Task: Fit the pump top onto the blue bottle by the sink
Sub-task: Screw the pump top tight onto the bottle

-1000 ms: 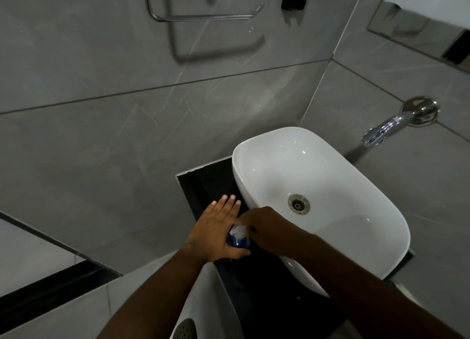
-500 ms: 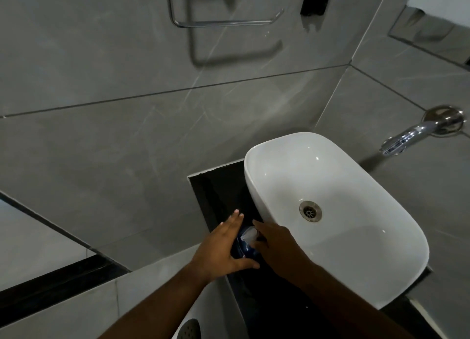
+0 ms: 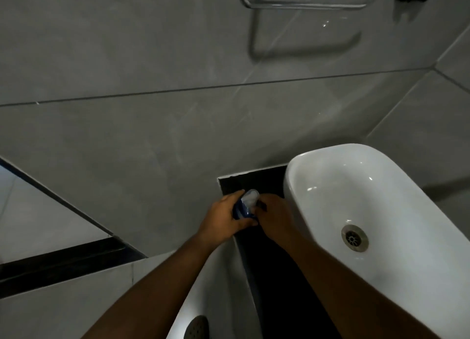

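Observation:
A small blue bottle (image 3: 241,212) stands on the black counter (image 3: 256,178) just left of the white sink. My left hand (image 3: 220,220) wraps round its left side and holds it. A pale, translucent pump top (image 3: 249,197) sits on the bottle's top. My right hand (image 3: 273,218) is closed against the bottle's right side, fingers at the base of the pump top. Most of the bottle's body is hidden by the two hands.
The white oval sink (image 3: 295,199) with a metal drain (image 3: 354,237) fills the right. Grey tiled wall runs behind, with a chrome towel rail (image 3: 302,6) high up. A white fixture with a dark perforated disc (image 3: 197,327) lies below my left arm.
The view has swung left, so the sink and hands sit further right. My left hand has closed round the bottle, and the pump top now shows above both hands.

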Demonstrator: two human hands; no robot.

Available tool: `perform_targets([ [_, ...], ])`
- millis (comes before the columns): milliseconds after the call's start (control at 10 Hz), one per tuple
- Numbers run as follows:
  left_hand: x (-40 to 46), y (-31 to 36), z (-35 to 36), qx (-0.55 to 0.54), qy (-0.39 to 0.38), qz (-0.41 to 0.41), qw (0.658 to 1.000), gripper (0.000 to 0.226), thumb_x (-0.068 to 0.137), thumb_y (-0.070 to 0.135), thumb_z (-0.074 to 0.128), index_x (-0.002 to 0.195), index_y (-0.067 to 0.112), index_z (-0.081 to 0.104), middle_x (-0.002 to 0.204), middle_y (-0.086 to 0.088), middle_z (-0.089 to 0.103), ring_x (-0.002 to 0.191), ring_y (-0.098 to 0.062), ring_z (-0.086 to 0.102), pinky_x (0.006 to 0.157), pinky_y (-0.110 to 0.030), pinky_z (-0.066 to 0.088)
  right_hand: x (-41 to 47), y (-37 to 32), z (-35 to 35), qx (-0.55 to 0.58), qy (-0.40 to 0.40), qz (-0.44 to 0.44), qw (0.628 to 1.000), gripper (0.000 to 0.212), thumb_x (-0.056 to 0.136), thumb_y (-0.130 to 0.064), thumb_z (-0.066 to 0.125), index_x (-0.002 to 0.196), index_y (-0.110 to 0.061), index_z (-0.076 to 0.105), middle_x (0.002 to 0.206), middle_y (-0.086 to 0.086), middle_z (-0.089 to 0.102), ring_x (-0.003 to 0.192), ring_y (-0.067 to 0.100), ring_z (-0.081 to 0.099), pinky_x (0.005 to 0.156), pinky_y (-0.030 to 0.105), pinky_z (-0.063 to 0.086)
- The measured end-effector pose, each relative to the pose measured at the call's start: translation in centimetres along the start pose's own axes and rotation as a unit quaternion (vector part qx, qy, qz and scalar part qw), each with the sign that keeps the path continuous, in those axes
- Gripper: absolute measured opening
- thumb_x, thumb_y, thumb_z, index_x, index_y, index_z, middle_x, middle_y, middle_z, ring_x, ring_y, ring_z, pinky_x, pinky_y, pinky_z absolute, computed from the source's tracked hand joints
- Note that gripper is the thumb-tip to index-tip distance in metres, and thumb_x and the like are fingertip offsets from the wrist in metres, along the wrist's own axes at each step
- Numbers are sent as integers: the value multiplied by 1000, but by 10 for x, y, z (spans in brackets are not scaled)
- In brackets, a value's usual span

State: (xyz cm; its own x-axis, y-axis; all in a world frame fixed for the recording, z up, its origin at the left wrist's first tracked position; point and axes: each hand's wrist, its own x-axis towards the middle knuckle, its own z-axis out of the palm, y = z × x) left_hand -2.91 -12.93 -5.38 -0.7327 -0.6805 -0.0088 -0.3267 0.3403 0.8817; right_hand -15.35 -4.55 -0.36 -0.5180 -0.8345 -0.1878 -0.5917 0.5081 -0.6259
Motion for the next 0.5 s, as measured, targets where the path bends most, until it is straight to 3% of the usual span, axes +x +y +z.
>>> perform_targets([
  [100,34,-8,-11,-19,10,-19,1000,82,68,16,91,139,11,50,124,-10,65,109,-22,64,93,-29,51,40,-8,2,-3,-16,10,1000,22,90,-9,56,70,-8,64,81,11,65,78,22,63,62,18,44],
  [200,62,-9,-18,-29,19,-18,999,70,70,9,88,132,12,57,114,-7,70,102,-21,68,85,-22,52,64,-13,-4,-4,24,-12,1000,11,88,-14,57,87,-10,68,87,12,71,77,23,62,57,11,33],
  [400,83,-10,-27,0,17,0,1000,69,69,11,89,130,12,57,113,-3,68,102,-24,66,85,-26,52,86,-21,-3,-121,-1,-38,992,17,91,-19,54,99,-10,66,107,16,71,100,33,65,86,34,47],
  [500,81,-5,-29,23,-1,5,1000,81,66,26,91,135,10,52,123,-11,65,112,-27,62,94,-37,51,76,-34,-17,-27,50,-32,998,18,88,-17,58,102,-9,67,108,16,71,100,32,64,87,32,46],
])
